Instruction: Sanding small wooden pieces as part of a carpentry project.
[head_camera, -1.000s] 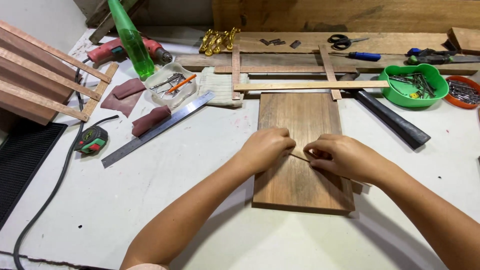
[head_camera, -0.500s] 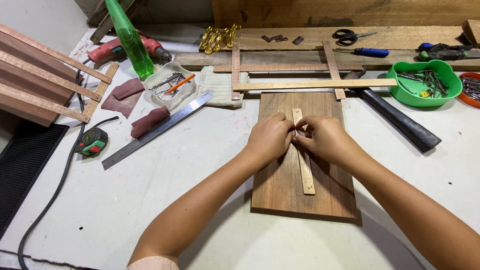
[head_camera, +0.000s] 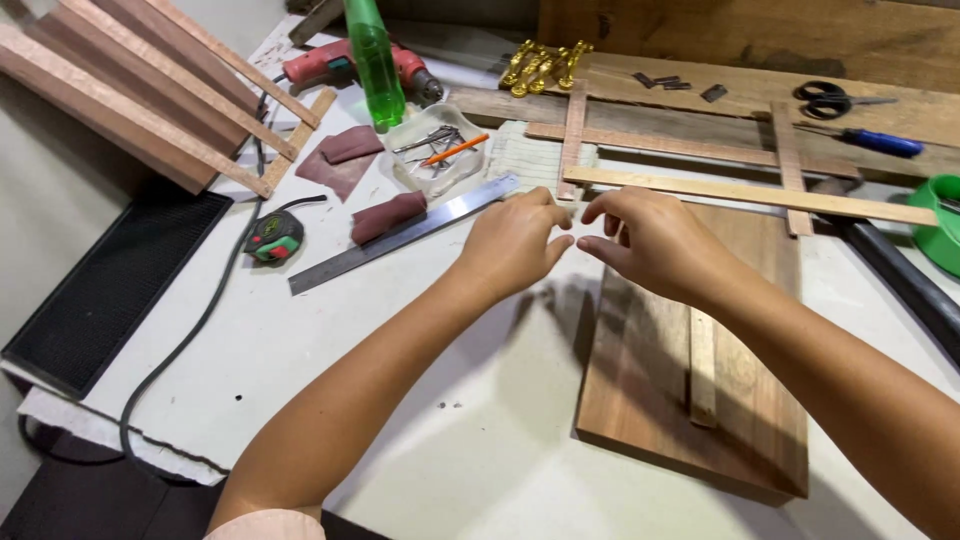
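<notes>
Both hands hover above the tabletop's middle, just off the upper left corner of the board (head_camera: 650, 400). Left hand (head_camera: 515, 243) and right hand (head_camera: 650, 240) face each other, fingers curled, fingertips nearly meeting; whether they pinch anything small cannot be told. A thin strip (head_camera: 703, 365) lies lengthwise on the board, its upper part hidden by the right forearm. A longer slat (head_camera: 760, 195) lies crosswise just beyond the hands. A steel ruler (head_camera: 405, 232) lies slantwise left of the left hand, with a tape measure (head_camera: 274, 235) beside its lower end. A green bottle (head_camera: 372, 60) stands near the far edge.
</notes>
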